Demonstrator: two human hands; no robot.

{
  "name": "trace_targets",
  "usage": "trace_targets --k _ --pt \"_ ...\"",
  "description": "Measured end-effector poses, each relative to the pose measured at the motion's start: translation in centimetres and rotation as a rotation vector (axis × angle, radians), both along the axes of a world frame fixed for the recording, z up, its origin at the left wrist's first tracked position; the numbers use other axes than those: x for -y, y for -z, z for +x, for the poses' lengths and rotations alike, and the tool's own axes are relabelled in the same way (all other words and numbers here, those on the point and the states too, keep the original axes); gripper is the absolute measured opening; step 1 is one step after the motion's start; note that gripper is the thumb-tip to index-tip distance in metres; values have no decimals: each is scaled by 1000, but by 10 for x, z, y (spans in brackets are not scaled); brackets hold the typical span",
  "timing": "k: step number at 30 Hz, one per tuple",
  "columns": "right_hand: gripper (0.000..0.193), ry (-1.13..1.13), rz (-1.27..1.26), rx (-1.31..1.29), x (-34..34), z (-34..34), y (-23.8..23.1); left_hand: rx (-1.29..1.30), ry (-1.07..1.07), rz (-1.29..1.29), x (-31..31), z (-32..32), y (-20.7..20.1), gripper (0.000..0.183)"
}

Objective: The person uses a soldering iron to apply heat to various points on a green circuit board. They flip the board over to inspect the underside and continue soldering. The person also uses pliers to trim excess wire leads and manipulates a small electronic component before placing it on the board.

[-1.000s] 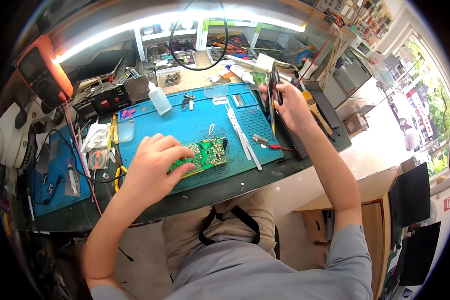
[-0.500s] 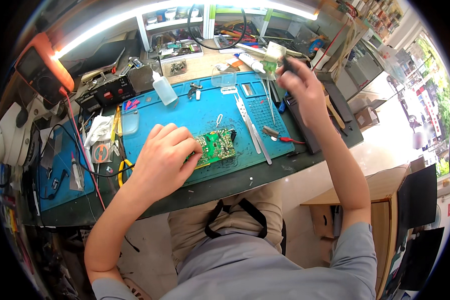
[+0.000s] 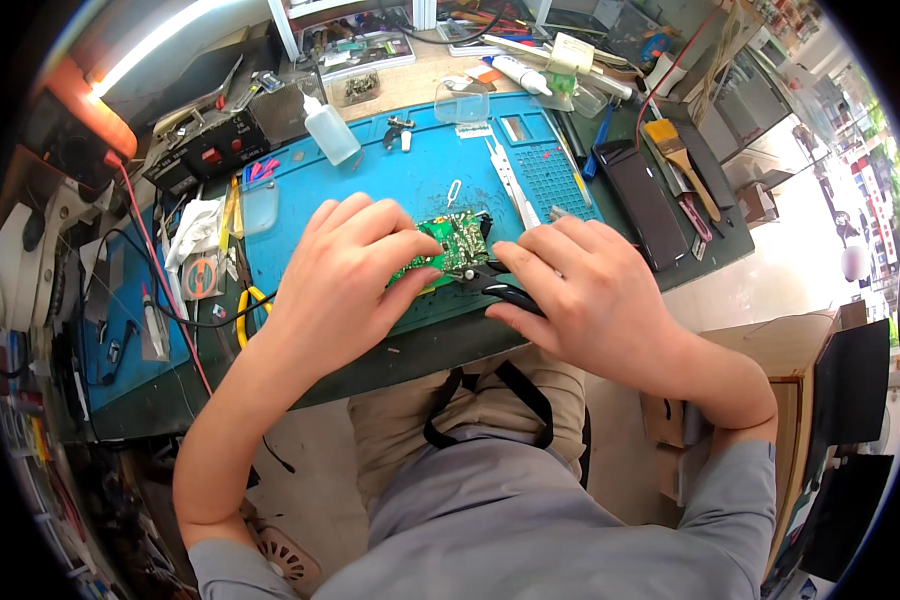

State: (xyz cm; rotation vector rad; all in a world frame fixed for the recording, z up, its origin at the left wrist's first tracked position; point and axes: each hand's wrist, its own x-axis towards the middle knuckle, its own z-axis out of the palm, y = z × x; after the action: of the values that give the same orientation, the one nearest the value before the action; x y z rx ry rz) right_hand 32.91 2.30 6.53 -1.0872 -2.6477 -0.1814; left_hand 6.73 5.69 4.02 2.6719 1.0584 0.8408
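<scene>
My left hand (image 3: 342, 285) is closed in a pinch at the left part of a green circuit board (image 3: 462, 238), and its fingers hide that end. The board rests on the blue work mat near the table's front edge. Wrapped around small black-handled pliers (image 3: 515, 294), my right hand (image 3: 600, 290) is at the board's right side. The pliers' metal jaws are at the board's lower right edge; whether they grip anything there I cannot tell. A small metal loop-ended pin (image 3: 454, 192) lies just behind the board.
Metal tweezers (image 3: 510, 182) lie on the blue mat (image 3: 290, 220), partly behind my right hand. A squeeze bottle (image 3: 332, 135) stands farther back. On the right are a dark phone-like slab (image 3: 642, 205) and a brush (image 3: 672, 148); yellow-handled pliers (image 3: 242, 318) and an orange multimeter (image 3: 95, 115) are left.
My right hand has come down from the back right to the board, with the black-handled pliers in it. My left hand stays at the board. The whole view has shifted slightly.
</scene>
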Motion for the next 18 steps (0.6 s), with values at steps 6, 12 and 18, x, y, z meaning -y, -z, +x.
trace_targets --k 6,12,18 --pt "47 -17 -3 -51 -7 -2 3 -50 83 -37 -14 -1 -4 10" --pt "33 -25 37 -53 -10 -6 5 6 126 -142 -21 -4 -1 9" --pt "29 -50 34 -48 -14 -10 3 -5 97 -164 -19 -6 -3 8"
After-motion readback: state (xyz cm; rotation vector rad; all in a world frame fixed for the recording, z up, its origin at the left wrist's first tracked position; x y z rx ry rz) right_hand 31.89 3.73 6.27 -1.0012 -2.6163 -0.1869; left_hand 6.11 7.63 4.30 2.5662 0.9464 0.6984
